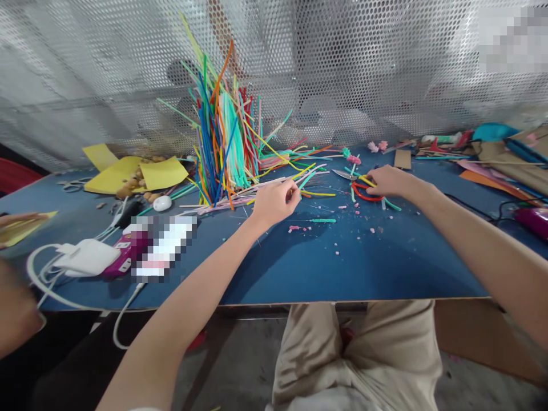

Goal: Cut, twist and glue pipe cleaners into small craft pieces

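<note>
My left hand [276, 201] is closed in a pinch over the middle of the blue table. What its fingertips hold, if anything, is too small to make out. Mint, yellow and pale pipe cleaners [319, 194] lie just beyond it. To the right, my right hand [387, 180] has its fingers closed on the red and yellow handles of a pair of scissors [363, 188], blades pointing left. A short green fuzzy piece on a thin wire [323, 221] lies between the hands. Pink fuzzy scraps [295, 228] are scattered nearby.
A dense bunch of coloured pipe cleaners [222, 142] stands against the perforated metal panel [342, 68]. At left are yellow papers [165, 173], a purple power strip [128, 254], a white charger [88, 257] and a blurred-out phone [165, 248]. Another person's hand [19, 220] holds yellow paper.
</note>
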Available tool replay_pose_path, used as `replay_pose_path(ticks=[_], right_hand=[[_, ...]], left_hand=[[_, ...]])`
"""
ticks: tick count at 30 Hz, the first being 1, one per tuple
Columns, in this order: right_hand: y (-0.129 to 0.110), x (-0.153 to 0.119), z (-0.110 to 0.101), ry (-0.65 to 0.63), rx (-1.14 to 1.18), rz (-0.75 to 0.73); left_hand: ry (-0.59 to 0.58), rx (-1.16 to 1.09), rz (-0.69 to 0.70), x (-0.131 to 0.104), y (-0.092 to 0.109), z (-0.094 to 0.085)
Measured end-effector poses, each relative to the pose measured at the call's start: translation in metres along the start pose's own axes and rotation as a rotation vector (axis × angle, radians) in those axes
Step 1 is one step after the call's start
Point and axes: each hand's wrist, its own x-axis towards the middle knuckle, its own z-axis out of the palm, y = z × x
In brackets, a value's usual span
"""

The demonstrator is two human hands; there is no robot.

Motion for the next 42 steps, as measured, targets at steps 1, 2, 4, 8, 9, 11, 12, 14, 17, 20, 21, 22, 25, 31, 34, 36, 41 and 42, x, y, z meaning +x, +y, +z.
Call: replay_pose_path(ticks=[1,2,4,8,9,11,12,14,17,20,21,22,25,31,34,36,41,42], right_hand=[[-0.005,0.000,-0.001,0.008,-0.030,0.023],[-0.010,0.000,-0.003,0.027,-0.066,0.054],[-0.019,0.000,-0.009,0.105,-0.081,0.141],[-0.033,-0.004,-0.025,0.272,0.253,0.321],[-0.037,-0.005,-0.029,0.287,0.365,0.343],[-0.045,-0.011,-0.036,0.310,0.543,0.344],[-0.050,-0.014,-0.038,0.326,0.602,0.332],[-0.060,-0.022,-0.040,0.368,0.700,0.300],[-0.075,-0.034,-0.038,0.377,0.932,0.258],[-0.088,-0.043,-0.037,0.416,1.163,0.175],[-0.092,-0.044,-0.038,0.440,1.212,0.141],[-0.096,-0.045,-0.039,0.461,1.244,0.109],[-0.111,-0.045,-0.047,0.461,1.268,0.021],[-0.142,-0.043,-0.042,0.546,1.256,-0.098],[-0.145,-0.046,-0.030,0.606,1.215,-0.189],[-0.142,-0.050,-0.024,0.576,1.189,-0.215],[-0.135,-0.059,-0.015,0.570,1.184,-0.256],[-0.134,-0.060,-0.013,0.577,1.185,-0.256]], left_hand=[[0.003,0.000,0.007,0.000,0.000,0.000],[0.003,0.005,0.011,0.000,-0.001,0.000],[0.001,0.018,0.010,0.000,-0.004,0.001],[0.013,0.015,0.007,0.001,-0.009,0.004],[0.017,0.009,-0.007,0.001,-0.010,0.004],[0.017,0.010,-0.051,0.002,-0.010,0.005],[0.014,0.016,-0.069,0.002,-0.010,0.005],[0.005,0.035,-0.068,0.002,-0.008,0.005],[-0.014,0.064,-0.005,0.001,-0.006,0.006],[-0.051,0.086,0.055,-0.001,-0.003,0.007],[-0.069,0.093,0.067,-0.001,-0.003,0.007],[-0.087,0.100,0.077,-0.001,-0.002,0.007],[-0.114,0.115,0.112,-0.002,-0.001,0.008],[-0.105,0.136,0.162,-0.005,0.003,0.013],[-0.090,0.108,0.171,-0.006,0.007,0.011],[-0.081,0.093,0.187,-0.006,0.009,0.010],[-0.063,0.071,0.237,-0.008,0.011,0.013],[-0.060,0.071,0.245,-0.008,0.011,0.014]])
